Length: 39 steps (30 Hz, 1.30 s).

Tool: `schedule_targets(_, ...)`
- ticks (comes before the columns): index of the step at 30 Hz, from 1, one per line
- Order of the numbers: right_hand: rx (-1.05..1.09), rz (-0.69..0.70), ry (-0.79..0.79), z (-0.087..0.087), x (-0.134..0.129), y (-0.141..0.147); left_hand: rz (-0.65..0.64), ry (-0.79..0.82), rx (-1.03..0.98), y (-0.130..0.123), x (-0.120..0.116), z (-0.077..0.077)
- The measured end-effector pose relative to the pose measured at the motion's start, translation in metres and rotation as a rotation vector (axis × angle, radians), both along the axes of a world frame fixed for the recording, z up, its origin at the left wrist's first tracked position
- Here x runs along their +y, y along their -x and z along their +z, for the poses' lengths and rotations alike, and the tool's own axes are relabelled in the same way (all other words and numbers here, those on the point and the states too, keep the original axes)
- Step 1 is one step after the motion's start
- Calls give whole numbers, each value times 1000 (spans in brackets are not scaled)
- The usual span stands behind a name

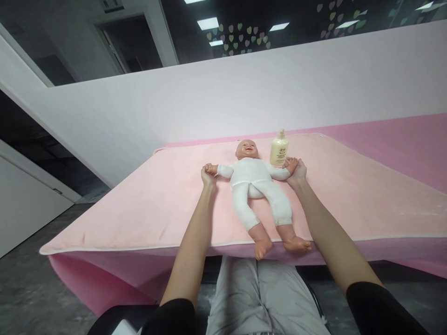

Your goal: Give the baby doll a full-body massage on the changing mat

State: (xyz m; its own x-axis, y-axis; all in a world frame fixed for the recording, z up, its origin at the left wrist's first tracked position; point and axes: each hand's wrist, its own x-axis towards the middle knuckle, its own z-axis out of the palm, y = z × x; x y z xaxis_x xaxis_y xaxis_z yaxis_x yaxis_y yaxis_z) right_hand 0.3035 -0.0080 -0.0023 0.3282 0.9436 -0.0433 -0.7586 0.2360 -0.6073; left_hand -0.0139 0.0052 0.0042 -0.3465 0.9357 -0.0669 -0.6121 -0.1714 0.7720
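A baby doll (250,173) with a white cloth body lies on its back on the pink-covered table, head away from me and feet at the near edge. Its arms are spread out to both sides. My left hand (208,177) is closed around the doll's hand on the left. On the right, my right hand (298,174) grips the doll's other hand, whose small fingers show beside mine. A pale yellow pump bottle (279,150) stands upright just beyond the doll's arm on the right, close to my right hand.
A light pink mat (139,209) covers the table over a darker pink cloth (401,153). Behind it rises a white wall (223,102) with dark glass above. My legs in grey trousers (258,293) are under the near edge.
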Motion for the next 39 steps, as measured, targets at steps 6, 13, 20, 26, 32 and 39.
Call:
schedule_targets(6,6,-6,-16,1,-1,0,-56,-25,-25,2,0,1)
schedule_targets(13,-2,-1,-21,-1,0,-1,-113,-44,-129,9,-2,2)
schedule_targets(20,11,29,-13,5,-5,1,-158,-75,-193,13,-6,3)
schedule_targets(26,14,30,-28,3,-3,0,-145,-73,-236,13,-4,3)
schedule_targets(32,40,-49,-22,2,0,-1,-145,-83,-246,15,-2,1)
schedule_targets(39,-63,-9,21,-2,4,0,-153,-51,-230,15,-2,-1)
